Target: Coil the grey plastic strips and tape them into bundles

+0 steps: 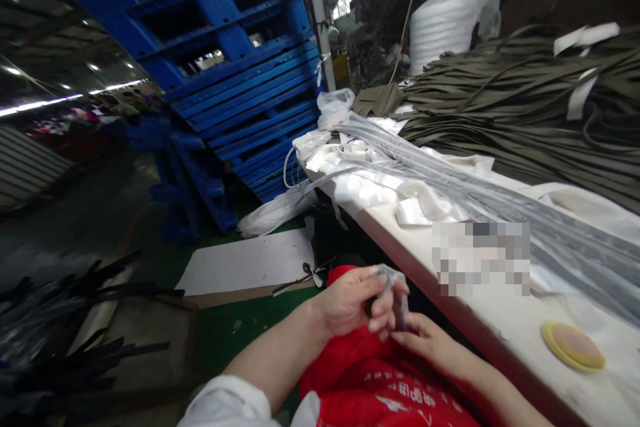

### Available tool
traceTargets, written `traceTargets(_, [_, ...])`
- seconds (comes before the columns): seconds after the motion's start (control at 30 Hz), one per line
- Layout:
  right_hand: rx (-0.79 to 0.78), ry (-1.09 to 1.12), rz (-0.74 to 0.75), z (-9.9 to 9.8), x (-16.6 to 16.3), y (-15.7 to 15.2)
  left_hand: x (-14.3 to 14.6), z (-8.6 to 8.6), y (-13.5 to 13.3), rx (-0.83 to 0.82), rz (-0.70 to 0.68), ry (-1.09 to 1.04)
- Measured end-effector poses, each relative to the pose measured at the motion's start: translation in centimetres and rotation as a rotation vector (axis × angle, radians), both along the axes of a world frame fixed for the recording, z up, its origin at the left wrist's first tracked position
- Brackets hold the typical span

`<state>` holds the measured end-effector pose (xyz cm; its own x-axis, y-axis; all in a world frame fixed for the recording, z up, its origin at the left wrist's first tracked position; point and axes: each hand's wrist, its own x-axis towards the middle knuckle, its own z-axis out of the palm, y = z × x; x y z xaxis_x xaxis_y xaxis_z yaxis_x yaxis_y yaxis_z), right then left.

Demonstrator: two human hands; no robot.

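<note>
My left hand (353, 300) is closed in a pinch on a small folded piece of clear grey strip (395, 287), held over my lap. My right hand (430, 343) lies just below it with its fingertips touching the lower end of the same piece. Both hands are above a red cloth (380, 380) with white print that covers my lap. Beside them runs the edge of a white table (450, 287), where long clear grey strips (500, 200) lie stretched out.
White tape pieces (380, 190) and a yellow round disc (573, 345) lie on the table. Dark olive straps (525, 107) are piled at the back right. Blue pallets (240, 67) lean behind. Cardboard (245, 267) and black strips (65, 320) lie on the green floor.
</note>
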<state>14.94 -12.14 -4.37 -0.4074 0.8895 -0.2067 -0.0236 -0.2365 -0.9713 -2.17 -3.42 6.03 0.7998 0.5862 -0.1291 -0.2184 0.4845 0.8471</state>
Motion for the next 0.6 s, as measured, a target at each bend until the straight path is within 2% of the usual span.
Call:
traceTargets(0.03, [-0.023,0.042,0.079,1.3,-0.8,-0.4,0.6,0.0,0.8,0.157,0.200,0.017])
traceTargets(0.07, [-0.043,0.069,0.093,2.6,-1.4,-0.9,1.0,-0.1,1.8,0.355,0.392,0.072])
traceTargets(0.1, [-0.044,0.081,0.062,3.7,-1.7,-1.2,1.3,-0.4,2.7,0.576,0.533,0.160])
traceTargets(0.13, [-0.027,0.087,0.006,4.8,-1.5,-1.3,1.3,-0.8,3.5,0.794,0.599,0.265])
traceTargets(0.17, [-0.007,0.087,-0.066,5.8,-1.0,-1.2,1.3,-1.2,4.0,0.991,0.581,0.370])
traceTargets(0.23, [0.028,0.079,-0.236,7.4,1.1,0.2,0.9,-2.2,4.0,1.265,0.376,0.516])
traceTargets(0.3, [0.025,0.057,-0.415,8.2,3.7,2.4,0.5,-2.7,2.7,1.342,0.120,0.558])
traceTargets(0.37, [0.049,-0.127,-0.489,8.2,5.8,4.7,0.3,-2.6,1.0,1.231,-0.031,0.543])
traceTargets(0.4, [0.109,-0.257,-0.506,7.9,6.5,5.5,0.2,-2.3,0.2,1.095,-0.054,0.520])
traceTargets(0.47, [0.296,-0.455,-0.489,7.2,6.6,6.3,0.4,-1.5,-1.0,0.715,-0.060,0.433])
traceTargets(0.53, [0.467,-0.473,-0.371,6.6,5.2,6.0,0.8,-0.4,-1.6,0.340,-0.073,0.288])
traceTargets(0.6, [0.483,-0.379,-0.171,6.1,2.6,5.0,1.4,0.7,-1.7,0.151,-0.043,0.125])
